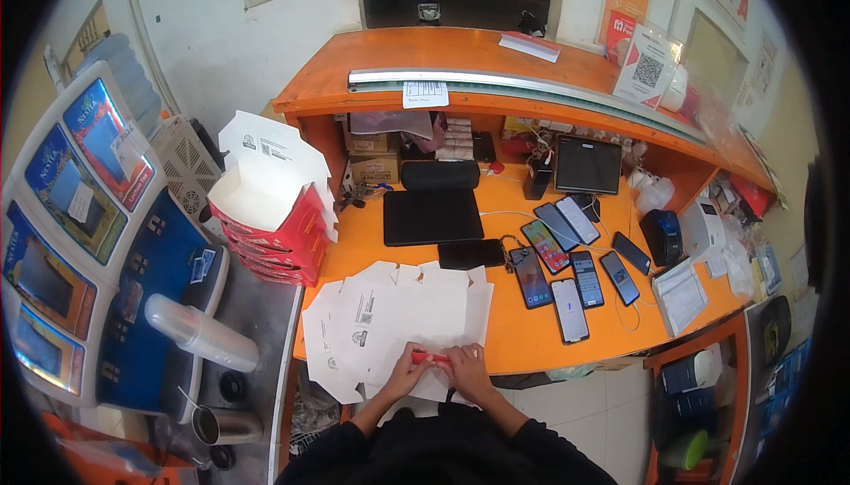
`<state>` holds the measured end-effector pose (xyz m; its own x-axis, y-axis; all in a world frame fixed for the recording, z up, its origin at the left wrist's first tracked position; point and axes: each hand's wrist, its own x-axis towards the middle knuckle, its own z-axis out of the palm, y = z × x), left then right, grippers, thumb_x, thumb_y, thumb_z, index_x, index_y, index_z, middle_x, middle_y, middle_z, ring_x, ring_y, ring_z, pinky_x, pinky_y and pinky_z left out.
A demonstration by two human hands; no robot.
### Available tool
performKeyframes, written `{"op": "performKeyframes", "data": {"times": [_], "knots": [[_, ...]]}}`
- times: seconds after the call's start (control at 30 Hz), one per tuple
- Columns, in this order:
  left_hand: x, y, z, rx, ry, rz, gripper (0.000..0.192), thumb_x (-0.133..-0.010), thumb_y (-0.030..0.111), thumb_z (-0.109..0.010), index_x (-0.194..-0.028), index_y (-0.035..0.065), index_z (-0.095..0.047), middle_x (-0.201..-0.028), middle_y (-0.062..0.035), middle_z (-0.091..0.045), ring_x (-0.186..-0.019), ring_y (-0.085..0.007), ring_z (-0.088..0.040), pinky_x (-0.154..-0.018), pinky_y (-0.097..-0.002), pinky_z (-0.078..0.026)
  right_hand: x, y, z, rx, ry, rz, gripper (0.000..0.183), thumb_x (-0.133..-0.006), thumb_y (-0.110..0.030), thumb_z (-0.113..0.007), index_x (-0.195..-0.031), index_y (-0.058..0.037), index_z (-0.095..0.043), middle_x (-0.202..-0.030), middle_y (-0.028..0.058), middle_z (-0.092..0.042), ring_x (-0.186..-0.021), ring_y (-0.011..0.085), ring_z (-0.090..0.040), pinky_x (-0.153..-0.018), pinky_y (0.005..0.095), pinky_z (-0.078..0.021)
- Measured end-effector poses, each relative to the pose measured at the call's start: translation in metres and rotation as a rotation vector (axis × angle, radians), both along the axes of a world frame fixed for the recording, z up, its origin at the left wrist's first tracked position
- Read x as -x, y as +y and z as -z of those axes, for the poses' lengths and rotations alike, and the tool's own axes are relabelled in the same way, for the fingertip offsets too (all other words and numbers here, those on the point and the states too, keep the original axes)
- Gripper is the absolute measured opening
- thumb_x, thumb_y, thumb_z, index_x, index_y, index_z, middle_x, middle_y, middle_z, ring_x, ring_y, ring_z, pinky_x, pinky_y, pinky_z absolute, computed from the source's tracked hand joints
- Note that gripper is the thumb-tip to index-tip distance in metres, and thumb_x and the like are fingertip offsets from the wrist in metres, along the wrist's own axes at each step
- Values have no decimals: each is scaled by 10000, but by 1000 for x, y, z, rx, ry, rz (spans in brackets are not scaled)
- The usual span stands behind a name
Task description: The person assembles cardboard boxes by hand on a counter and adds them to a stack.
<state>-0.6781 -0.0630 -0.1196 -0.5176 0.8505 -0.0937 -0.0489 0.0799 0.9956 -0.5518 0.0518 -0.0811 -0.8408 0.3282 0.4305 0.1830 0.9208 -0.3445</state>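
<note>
Flat white cardboard box blanks [425,312] lie overlapping at the front of the orange counter, with small black print on them. At the near edge of the top blank, my left hand [404,375] pinches a folded flap [428,357] whose red outer side faces up. My right hand [470,373] grips the same flap just to the right, thumbs close together. Part of the flap is hidden by the fingers. Left of the blanks stands a nested stack of red paper boxes [279,239], white inside, the top one with its lid raised.
Several smartphones [570,310] lie on the orange counter [465,365] to the right, with charging cables among them. Behind the blanks sits a black laptop-like slab [433,216]. A drinks dispenser [159,266], plastic cups [199,332] and a metal pitcher [229,424] stand at left.
</note>
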Motion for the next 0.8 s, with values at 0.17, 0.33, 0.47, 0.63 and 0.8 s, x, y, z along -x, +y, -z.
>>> {"op": "performKeyframes", "data": {"times": [0.17,0.33,0.47,0.63,0.8], "knots": [[10,-34,-70,266,1126,182,574,-780,236,-660,-1249,60,-380,-1299,-143,-404,-1162,-310,-400,-966,-456,-277,-7,12,-14,211,-12,-21,130,-806,-220,-584,-814,-92,-607,-742,71,-573,-732,238,-536,-775,367,-324],[49,-63,-58,169,822,89,339,-676,100,-698,-1004,87,-611,-1065,-97,-592,-1018,-263,-516,-880,-376,-365,-5,14,-23,295,-12,-10,149,-819,-227,-558,-798,-91,-615,-738,67,-573,-749,235,-542,-747,368,-331],[44,-52,-68,264,446,66,252,-648,16,-663,-893,65,-633,-917,-92,-610,-892,-245,-554,-780,-324,-407,-2,12,-16,191,-83,20,157,-828,-246,-535,-802,-115,-616,-734,61,-575,-755,236,-546,-746,373,-334],[29,-22,-80,13,970,222,41,-714,64,-604,-746,38,-605,-747,-81,-537,-758,-248,-521,-702,-364,-385,17,-5,-27,155,-130,-49,157,-830,-246,-538,-773,-124,-617,-734,42,-579,-745,205,-532,-733,364,-314],[23,-13,-99,107,1071,283,59,-736,101,-590,-752,44,-593,-790,-69,-525,-838,-249,-505,-752,-370,-359,21,-3,-53,139,-127,-111,141,-827,-226,-549,-770,-118,-618,-742,28,-580,-744,189,-518,-711,355,-301]]}}
